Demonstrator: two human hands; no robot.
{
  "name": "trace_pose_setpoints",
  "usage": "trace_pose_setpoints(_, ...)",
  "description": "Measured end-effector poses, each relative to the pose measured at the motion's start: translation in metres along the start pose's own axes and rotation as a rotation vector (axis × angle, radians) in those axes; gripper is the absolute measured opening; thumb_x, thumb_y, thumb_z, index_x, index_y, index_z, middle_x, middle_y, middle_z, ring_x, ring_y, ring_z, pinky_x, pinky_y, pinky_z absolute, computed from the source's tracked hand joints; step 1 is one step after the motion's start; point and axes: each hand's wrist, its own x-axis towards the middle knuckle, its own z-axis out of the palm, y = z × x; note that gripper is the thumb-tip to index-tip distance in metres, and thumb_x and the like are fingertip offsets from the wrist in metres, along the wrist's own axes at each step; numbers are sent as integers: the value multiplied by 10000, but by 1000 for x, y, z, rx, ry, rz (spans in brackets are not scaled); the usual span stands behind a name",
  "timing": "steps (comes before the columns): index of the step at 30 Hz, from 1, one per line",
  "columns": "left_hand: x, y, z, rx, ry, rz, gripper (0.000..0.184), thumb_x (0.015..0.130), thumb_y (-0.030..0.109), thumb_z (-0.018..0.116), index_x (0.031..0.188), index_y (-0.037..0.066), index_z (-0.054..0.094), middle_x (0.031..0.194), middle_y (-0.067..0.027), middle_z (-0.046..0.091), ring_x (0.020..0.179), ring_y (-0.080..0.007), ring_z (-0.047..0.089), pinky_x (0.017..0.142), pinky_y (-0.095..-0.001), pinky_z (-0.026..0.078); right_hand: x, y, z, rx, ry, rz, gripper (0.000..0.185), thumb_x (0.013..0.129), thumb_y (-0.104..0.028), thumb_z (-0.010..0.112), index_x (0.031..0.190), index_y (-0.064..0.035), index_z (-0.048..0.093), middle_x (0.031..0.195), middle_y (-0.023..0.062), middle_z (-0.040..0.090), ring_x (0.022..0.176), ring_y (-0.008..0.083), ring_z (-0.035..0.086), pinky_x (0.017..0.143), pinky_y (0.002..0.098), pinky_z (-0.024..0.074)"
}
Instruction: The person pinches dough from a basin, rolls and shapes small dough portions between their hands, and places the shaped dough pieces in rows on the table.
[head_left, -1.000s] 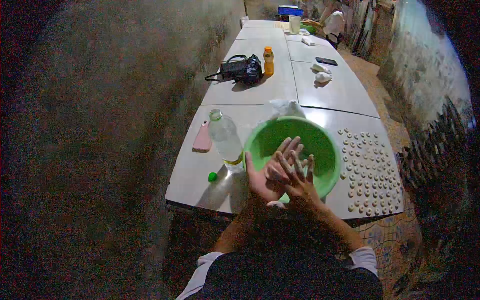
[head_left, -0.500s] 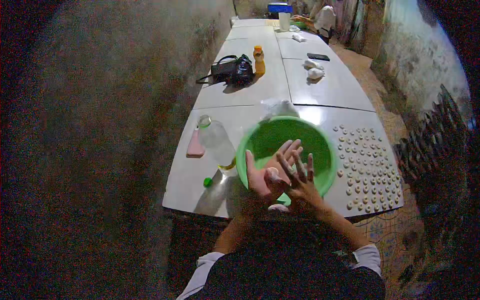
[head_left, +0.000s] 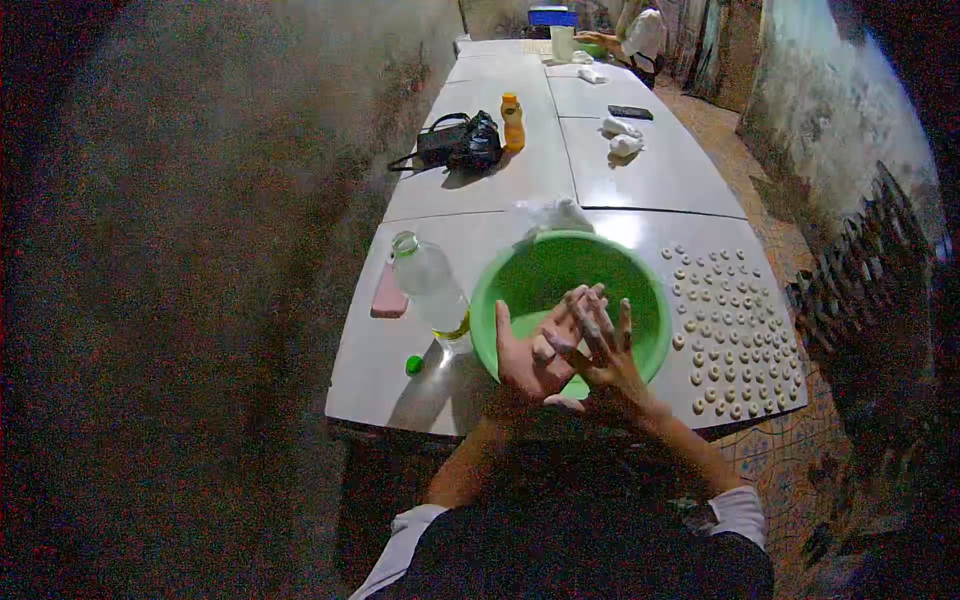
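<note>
My left hand (head_left: 525,370) is palm up over the near side of a green basin (head_left: 655,330), its fingers stretched out and thumb raised. On its palm lies a small pale piece of dough (head_left: 543,349). My right hand (head_left: 615,372), whitened with what looks like flour, hovers against the left one with fingers spread; its index finger reaches close to the dough. Rows of small pale dough rings (head_left: 735,300) cover the table to the right of the basin. The basin's bottom is partly hidden by my hands.
Left of the basin stand a clear bottle (head_left: 432,285), a pink phone (head_left: 389,295) and a green cap (head_left: 414,365). Farther along the white table (head_left: 520,185) are a black bag (head_left: 460,145), an orange bottle (head_left: 512,122), white bags (head_left: 624,140) and a dark phone (head_left: 630,113). Another person (head_left: 640,35) works at the far end.
My right hand's fingers have come down closer over the left fingers, and its thumb now shows below. The dough on the left palm is more exposed.
</note>
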Motion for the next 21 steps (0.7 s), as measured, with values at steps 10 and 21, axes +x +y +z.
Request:
trace_pose_setpoints(10, -7, -4, 10, 157, -8, 31, 1020, 768, 768, 274, 1395, -25, 136, 1452, -175, 196, 1336, -286, 220, 1097, -460, 149, -3, -3, -17, 190, 236, 30, 511, 750, -513, 603, 1123, -163, 590, 1389, 178, 332, 1310, 380, 260, 1061, 580, 19)
trace_pose_setpoints(21, -14, -17, 19, 396, 18, 45, 1069, 732, 815, 211, 1410, -3, 95, 1473, -152, 143, 1353, -260, 180, 1100, -455, 124, -8, -12, -16, 179, 238, 6, 441, 714, -478, 655, 1079, -236, 601, 1379, 147, 348, 1307, 374, 260, 1056, 604, 29)
